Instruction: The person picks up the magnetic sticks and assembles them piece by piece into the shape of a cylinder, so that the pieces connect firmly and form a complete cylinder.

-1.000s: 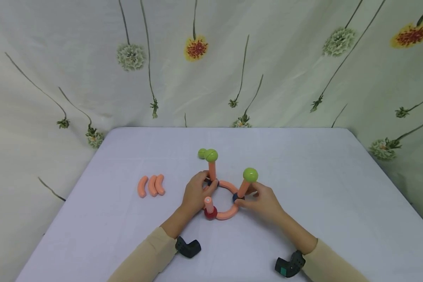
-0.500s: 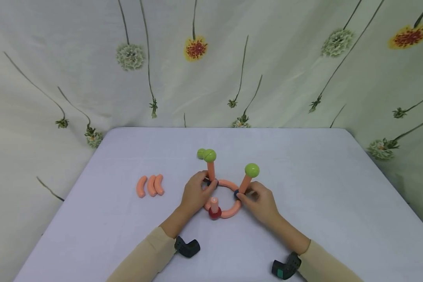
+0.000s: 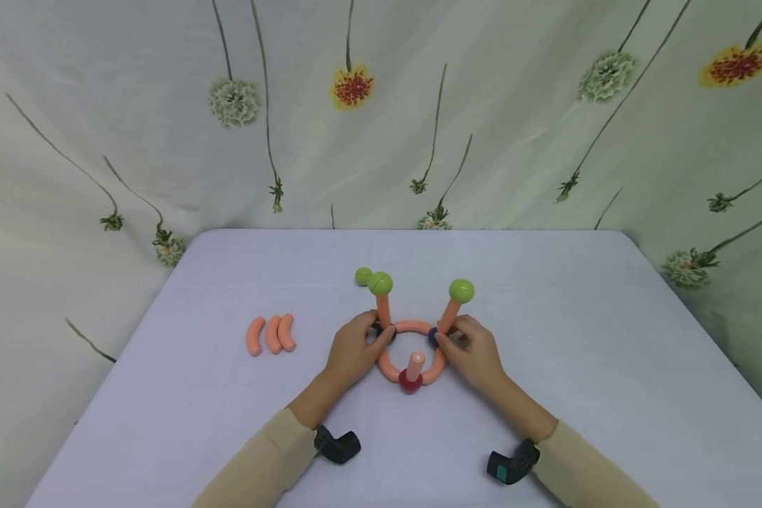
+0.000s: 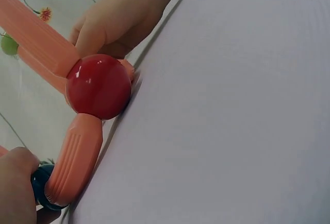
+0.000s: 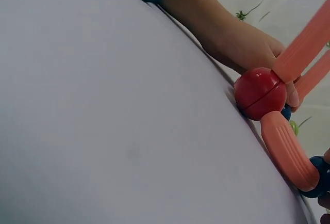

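Curved orange rods, joined by balls, form a ring (image 3: 413, 326) flat on the table. Its front joint is a red ball (image 3: 410, 382) with a bare-topped straight rod (image 3: 415, 365) standing from it. Two dark blue balls form the back joints, each bearing a straight rod topped by a green ball (image 3: 461, 291). My left hand (image 3: 353, 351) grips the left dark blue ball (image 4: 44, 185), thumb in front and fingers behind. My right hand (image 3: 475, 355) pinches the right dark blue ball (image 5: 318, 176); the rod above it leans outward to the right.
Several loose pieces lie nearby: curved orange rods (image 3: 273, 335) to the left and a loose green ball (image 3: 364, 276) behind the ring. The white-covered table (image 3: 609, 367) ends before a flowered cloth (image 3: 514, 127). Each wrist wears a black device (image 3: 339, 446).
The ring has turned counterclockwise as seen from above: the red ball moved right, and the right blue ball moved back with my right hand. My left hand stays nearly in place.
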Demonstrator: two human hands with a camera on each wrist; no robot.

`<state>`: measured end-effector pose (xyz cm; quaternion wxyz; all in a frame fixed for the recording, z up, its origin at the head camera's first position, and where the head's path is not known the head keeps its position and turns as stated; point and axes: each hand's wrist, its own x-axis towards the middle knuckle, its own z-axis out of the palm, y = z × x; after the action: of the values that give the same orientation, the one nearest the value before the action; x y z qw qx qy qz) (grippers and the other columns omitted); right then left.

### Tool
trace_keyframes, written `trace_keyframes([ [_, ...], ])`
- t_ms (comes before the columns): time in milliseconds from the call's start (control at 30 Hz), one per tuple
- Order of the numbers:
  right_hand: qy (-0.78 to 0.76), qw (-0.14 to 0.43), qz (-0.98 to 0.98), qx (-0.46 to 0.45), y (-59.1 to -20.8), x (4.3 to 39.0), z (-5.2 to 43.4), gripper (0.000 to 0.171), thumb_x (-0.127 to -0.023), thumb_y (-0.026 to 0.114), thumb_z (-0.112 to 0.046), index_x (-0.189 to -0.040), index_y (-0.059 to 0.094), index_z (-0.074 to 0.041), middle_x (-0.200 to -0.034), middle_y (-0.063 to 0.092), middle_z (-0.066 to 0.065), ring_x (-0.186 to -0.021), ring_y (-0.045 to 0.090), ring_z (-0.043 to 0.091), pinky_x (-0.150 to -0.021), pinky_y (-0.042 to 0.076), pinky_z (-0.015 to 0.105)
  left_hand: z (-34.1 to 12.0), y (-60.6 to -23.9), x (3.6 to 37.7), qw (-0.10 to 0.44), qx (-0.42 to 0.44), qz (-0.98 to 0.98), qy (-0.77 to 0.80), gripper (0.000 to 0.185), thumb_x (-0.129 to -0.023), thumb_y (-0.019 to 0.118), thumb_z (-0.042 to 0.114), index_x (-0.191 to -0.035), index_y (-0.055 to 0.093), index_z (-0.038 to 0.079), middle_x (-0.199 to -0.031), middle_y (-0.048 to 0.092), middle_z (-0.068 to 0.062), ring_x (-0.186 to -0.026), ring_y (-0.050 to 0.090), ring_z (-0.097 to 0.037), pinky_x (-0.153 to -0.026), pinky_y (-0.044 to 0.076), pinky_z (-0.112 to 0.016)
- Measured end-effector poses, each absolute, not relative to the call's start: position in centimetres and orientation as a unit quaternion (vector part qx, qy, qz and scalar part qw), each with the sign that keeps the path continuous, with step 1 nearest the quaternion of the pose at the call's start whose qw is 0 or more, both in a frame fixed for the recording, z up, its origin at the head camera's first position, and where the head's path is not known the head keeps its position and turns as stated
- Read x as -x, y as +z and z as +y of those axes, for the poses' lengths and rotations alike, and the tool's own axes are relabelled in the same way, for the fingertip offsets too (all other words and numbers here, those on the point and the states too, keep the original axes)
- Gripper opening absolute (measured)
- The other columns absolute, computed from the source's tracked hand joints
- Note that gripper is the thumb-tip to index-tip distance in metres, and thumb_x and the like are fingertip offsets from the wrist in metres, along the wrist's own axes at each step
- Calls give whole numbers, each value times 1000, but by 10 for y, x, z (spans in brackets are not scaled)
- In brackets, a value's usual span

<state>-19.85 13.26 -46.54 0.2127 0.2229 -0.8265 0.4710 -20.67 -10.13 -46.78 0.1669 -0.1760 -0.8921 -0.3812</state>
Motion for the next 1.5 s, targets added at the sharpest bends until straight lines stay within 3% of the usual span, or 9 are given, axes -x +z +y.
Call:
trace_keyframes([
  [533,462,201,-831,-234,-461,219,129,19,-83,75,-4,-100,71,1,-94,67,9,-87,62,25,-73,51,41,-103,-469,207,205,204,-886,-361,25,-90,70,21,-109,66,5,-94,66,-4,-83,62,-16,-71,51,-34],
  [833,496,176,-823,-213,-466,219,130,21,-86,74,-6,-106,70,0,-96,66,10,-79,60,20,-67,50,28,-104,-467,208,201,208,-882,-373,24,-89,71,20,-108,67,5,-94,66,-4,-84,63,-17,-72,51,-35],
  [1500,493,170,-828,-205,-469,218,133,23,-86,74,-8,-107,71,0,-97,65,8,-76,58,18,-67,49,25,-103,-467,206,203,211,-882,-369,26,-86,74,21,-106,67,6,-94,66,-4,-83,62,-16,-73,52,-33],
])
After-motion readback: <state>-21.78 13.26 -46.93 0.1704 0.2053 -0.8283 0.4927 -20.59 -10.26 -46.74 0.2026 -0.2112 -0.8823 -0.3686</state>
